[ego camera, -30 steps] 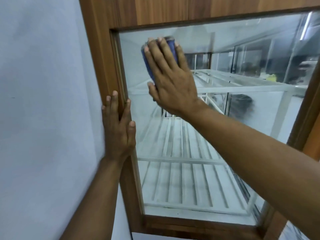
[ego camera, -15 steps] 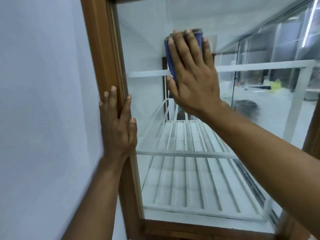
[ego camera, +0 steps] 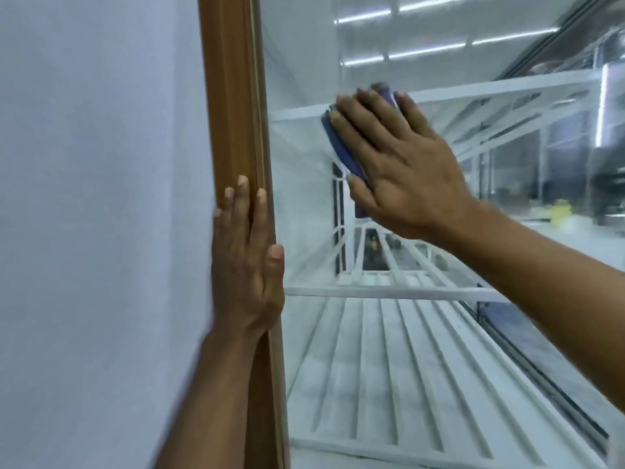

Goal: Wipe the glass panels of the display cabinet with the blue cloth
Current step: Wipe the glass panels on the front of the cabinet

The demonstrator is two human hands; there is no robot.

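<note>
Straight, slightly spread fingers (ego camera: pixel 368 123) of the right hand (ego camera: pixel 409 174) pressing a folded dark-blue cloth (ego camera: pixel 341 150) flat on the clear glass panel (ego camera: pixel 301 69), upper middle. Left hand (ego camera: pixel 247 269) flat, fingers straight, on the brown wooden frame (ego camera: pixel 230 96) beside a pale wall (ego camera: pixel 101 198). White slatted shelves (ego camera: pixel 389 367) behind the glass. Cloth edges blurred.

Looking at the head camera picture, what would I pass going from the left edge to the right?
White wall → wooden frame, with the left hand resting flat on it → glass panel → blue cloth → right hand pressing it.
</note>
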